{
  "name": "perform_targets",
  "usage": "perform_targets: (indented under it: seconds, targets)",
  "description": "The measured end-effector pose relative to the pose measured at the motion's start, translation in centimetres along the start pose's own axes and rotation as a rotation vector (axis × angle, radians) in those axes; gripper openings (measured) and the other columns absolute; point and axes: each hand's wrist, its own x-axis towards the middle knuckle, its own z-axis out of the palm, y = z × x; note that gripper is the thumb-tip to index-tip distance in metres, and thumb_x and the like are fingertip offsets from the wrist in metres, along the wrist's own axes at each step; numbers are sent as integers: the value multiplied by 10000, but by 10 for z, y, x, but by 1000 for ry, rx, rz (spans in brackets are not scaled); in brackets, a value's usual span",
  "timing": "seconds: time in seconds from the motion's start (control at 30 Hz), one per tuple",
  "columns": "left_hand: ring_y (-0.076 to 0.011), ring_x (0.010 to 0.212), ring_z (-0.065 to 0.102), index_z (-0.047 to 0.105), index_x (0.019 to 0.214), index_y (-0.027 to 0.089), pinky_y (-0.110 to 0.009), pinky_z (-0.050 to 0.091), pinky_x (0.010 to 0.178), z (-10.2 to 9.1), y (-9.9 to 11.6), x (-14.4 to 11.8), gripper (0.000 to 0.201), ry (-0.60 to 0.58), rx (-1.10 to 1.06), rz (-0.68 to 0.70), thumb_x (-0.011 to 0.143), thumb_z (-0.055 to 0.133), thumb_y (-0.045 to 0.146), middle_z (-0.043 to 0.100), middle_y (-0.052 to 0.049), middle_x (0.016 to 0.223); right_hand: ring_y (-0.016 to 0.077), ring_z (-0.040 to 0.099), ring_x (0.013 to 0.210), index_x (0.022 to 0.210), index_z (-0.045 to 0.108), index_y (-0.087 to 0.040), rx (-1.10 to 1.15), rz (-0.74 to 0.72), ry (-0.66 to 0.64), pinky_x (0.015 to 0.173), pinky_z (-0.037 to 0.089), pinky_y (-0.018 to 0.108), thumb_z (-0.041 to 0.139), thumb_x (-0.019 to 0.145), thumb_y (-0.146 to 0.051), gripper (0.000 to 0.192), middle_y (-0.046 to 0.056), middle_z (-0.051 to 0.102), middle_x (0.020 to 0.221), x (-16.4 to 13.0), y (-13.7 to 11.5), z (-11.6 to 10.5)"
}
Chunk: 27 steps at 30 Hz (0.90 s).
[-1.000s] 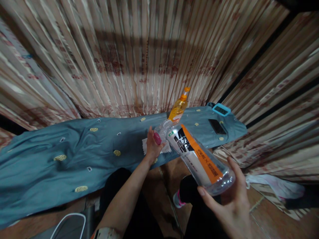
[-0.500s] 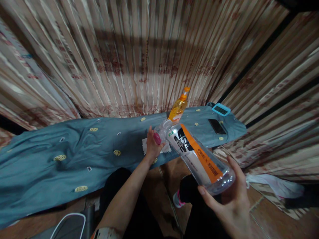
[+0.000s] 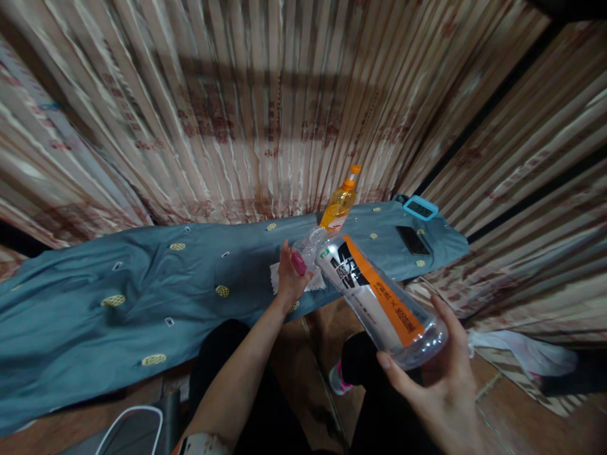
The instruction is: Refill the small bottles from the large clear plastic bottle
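Note:
My right hand (image 3: 439, 385) is wrapped round the base of a large clear plastic bottle (image 3: 367, 297) with an orange, white and black label. The bottle is tilted, its neck end pointing up and left toward my left hand. In my left hand (image 3: 291, 275) is a small clear container (image 3: 306, 249) with a pink part. The neck end of the bottle meets this container; whether one is inside the other I cannot tell. Beneath my left hand lies a white cloth (image 3: 275, 278). Just behind the bottle stands an orange-capped bottle (image 3: 339, 205) with orange liquid.
A long bench with a blue-green cover (image 3: 156, 272) runs across in front. On its right end are a dark phone (image 3: 412, 241) and a blue-framed digital device (image 3: 420, 208). Patterned curtains (image 3: 265, 114) hang behind. A grey seat (image 3: 128, 436) is at lower left.

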Motion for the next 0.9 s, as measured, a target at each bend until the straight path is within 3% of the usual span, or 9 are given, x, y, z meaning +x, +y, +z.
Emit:
perform_targets:
  seconds: [0.17, 0.37, 0.53, 0.8, 0.9]
  targets:
    - [-327, 1215, 626, 258, 1505, 215, -542, 512, 1064, 0, -1, 0, 1018, -4, 25, -2, 703, 863, 380, 541, -180, 1370, 425, 471, 1422, 1543, 393, -252, 8, -15, -5, 1051, 514, 608, 881, 684, -443, 1007, 159, 455, 1566, 0, -1, 0]
    - [-323, 1210, 626, 244, 1524, 215, -539, 511, 1071, 0, -3, 0, 1071, -16, 18, -3, 665, 878, 313, 550, -171, 1357, 436, 530, 1356, 1534, 403, -232, 0, 8, 3, 987, 550, 610, 889, 655, -472, 1033, 179, 497, 1514, 1, -1, -1]
    - [-316, 1228, 618, 246, 1514, 241, -538, 511, 1079, 0, -3, 0, 1038, -9, -11, -11, 693, 867, 369, 532, -167, 1381, 432, 491, 1395, 1534, 404, -242, 2, -2, 3, 1039, 513, 620, 894, 661, -457, 1025, 167, 469, 1543, 0, 0, -1]
    - [-326, 1212, 620, 254, 1513, 205, -538, 508, 1071, -2, 2, 1, 1040, -21, 19, -19, 689, 867, 372, 544, -178, 1353, 430, 538, 1349, 1542, 394, -250, 29, 17, -7, 897, 605, 553, 892, 660, -446, 1032, 177, 483, 1535, 1, 1, -1]
    - [-325, 1219, 618, 244, 1522, 211, -543, 499, 1081, -2, 2, 1, 1036, -23, 27, -15, 701, 855, 372, 541, -176, 1364, 430, 540, 1349, 1541, 397, -244, 14, 9, -3, 913, 598, 560, 887, 664, -441, 1024, 180, 494, 1524, 1, 1, 0]
